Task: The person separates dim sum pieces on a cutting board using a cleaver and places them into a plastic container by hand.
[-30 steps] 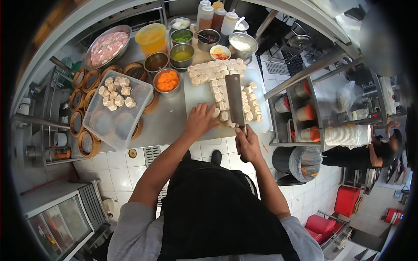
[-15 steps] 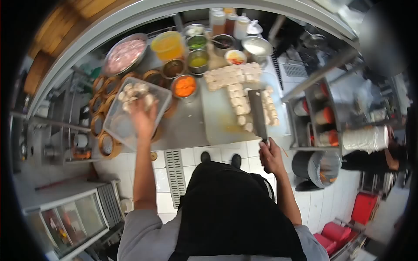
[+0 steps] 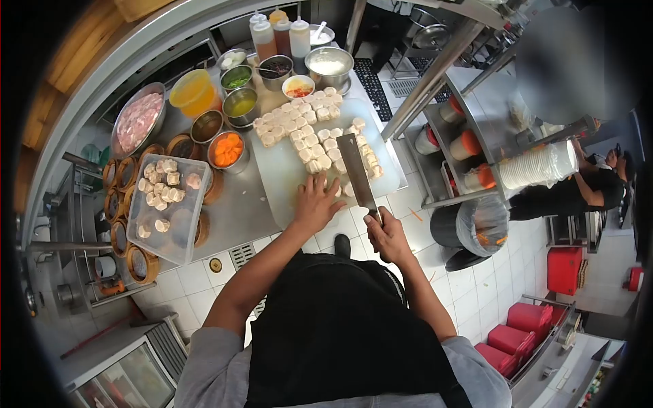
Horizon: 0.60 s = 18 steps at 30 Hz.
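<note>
My right hand (image 3: 386, 236) is closed around the handle of a cleaver (image 3: 356, 170), its broad blade pointing away over the cutting board (image 3: 272, 183). Fingers spread, my left hand (image 3: 317, 202) reaches over the board's near edge. Its fingertips are beside the closest pale dumplings (image 3: 313, 146); whether they touch cannot be made out. The dumplings stand in packed rows, some on the right side of the blade. A clear plastic container (image 3: 185, 234), left of the board, holds several more dumplings in a cluster and a few apart.
Bamboo steamers (image 3: 141, 264) crowd the table's left side. Behind them are a bowl of raw meat (image 3: 139, 122), a tub of yellow liquid (image 3: 194, 93), carrot pieces (image 3: 226, 149) and squeeze bottles (image 3: 299, 37). A lined bin (image 3: 483, 224) stands right; another person (image 3: 578, 190) is beyond.
My left hand has left the plastic container and moved right to the board's front edge. The cleaver stays in my right hand, over the board. The whole view has shifted and turned.
</note>
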{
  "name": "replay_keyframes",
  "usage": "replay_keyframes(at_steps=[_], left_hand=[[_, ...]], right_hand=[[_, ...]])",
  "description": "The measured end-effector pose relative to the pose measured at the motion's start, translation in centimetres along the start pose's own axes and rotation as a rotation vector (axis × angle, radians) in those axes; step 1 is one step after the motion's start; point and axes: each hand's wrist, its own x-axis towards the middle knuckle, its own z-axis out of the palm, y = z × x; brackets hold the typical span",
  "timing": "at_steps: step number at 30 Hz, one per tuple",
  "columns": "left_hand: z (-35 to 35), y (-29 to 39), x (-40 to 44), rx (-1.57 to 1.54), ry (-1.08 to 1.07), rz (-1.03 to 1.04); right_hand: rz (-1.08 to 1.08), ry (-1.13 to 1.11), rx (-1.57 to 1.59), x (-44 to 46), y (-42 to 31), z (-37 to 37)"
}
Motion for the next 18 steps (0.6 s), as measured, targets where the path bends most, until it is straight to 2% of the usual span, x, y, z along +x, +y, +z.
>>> replay_keyframes(at_steps=[1,4,10,13,16,18], left_hand=[[0.6,0.6,-0.1,0.035,0.043,-0.034],[2.0,0.5,0.8,0.063,-0.017,-0.069],[2.5,-1.4,0.1,-0.058,0.058,0.012],[2.8,0.4,0.7,-0.100,0.129,0.060],[3.8,2.4,1.6,0.054,-0.013,0.089],[4.6,2.2,2.1,0.164,0.082,0.145]], right_hand=[[-0.001,0.006,0.000,-0.1,0.3,-0.1],[-0.047,0.050,-0.040,0.3,1.8,-0.3],[0.003,0.084,-0.053,1.1,3.0,-0.8],[0.020,0.099,0.048,1.9,4.1,-0.6],[0.028,0.092,0.110,2.6,4.5,-0.7],[0.020,0.088,0.124,2.9,4.5,-1.0]])
